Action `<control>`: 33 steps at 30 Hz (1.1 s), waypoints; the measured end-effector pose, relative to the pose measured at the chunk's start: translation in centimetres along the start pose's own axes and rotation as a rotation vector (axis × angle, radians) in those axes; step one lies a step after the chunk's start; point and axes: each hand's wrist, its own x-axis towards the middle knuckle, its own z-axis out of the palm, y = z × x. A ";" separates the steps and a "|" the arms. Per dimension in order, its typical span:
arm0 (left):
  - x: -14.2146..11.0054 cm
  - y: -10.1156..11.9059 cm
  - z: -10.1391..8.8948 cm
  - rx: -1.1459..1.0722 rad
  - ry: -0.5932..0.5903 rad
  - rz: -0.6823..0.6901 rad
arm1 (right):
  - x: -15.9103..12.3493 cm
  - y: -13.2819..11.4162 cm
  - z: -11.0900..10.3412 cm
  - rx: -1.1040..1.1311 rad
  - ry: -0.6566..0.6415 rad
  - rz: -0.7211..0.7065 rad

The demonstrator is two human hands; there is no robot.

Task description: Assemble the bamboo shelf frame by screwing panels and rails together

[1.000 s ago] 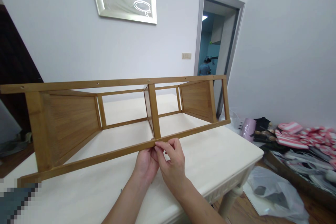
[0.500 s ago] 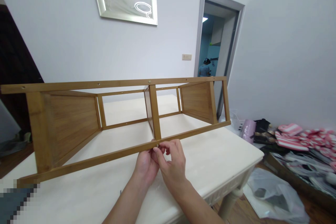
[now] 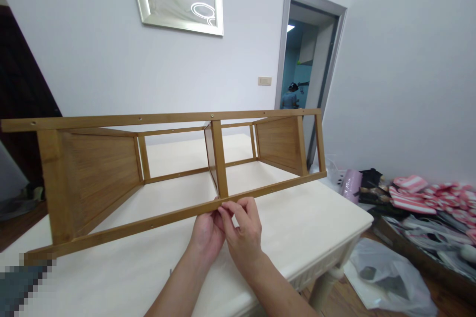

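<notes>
A brown wooden shelf frame (image 3: 178, 216) lies on its side on the white table (image 3: 327, 213), with panels set between its rails. My left hand (image 3: 206, 237) is closed around the near lower rail, below the middle crosspiece (image 3: 219, 158); a fingertip shows behind the rail and the other fingers are mostly hidden. My right hand (image 3: 243, 225) is beside it, thumb and forefinger pinched together against the rail's front at that joint. Whatever lies between those fingertips is hidden. Small metal-lined holes and screw heads dot the upper rail (image 3: 171, 118).
A thin dark metal piece (image 3: 170, 272) is on the table left of my forearms. On the floor at right are a clear plastic bag (image 3: 394, 277), a pink roll (image 3: 350, 185) and pink striped cloth (image 3: 412, 198). Beyond the doorway (image 3: 312, 59) a person (image 3: 290, 95) stands.
My right fingers have shifted slightly up and left over the joint, covering a small brass-coloured spot that showed before. My left hand and the shelf frame stay in place.
</notes>
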 end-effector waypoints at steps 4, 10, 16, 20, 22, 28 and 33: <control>-0.1 0.0 0.3 0.016 0.021 -0.030 | -0.2 0.1 -0.1 -0.001 -0.053 -0.032; -0.3 0.2 0.4 0.029 0.045 -0.054 | -0.2 -0.2 -0.4 0.017 -0.068 -0.044; -0.4 0.3 0.4 0.039 0.044 -0.057 | -0.1 -0.1 -0.3 -0.006 -0.046 -0.042; -0.3 0.2 0.4 0.046 0.061 -0.036 | -0.1 0.0 0.0 -0.042 -0.026 -0.020; -0.2 0.1 0.3 0.051 0.067 -0.034 | 0.0 0.0 0.1 -0.079 -0.023 -0.021; -0.2 0.0 0.1 0.053 0.056 -0.038 | 0.1 -0.3 -0.1 -0.093 -0.018 -0.038; -0.1 0.0 -0.2 0.045 0.045 -0.059 | 0.1 -0.4 -0.4 -0.063 -0.045 -0.077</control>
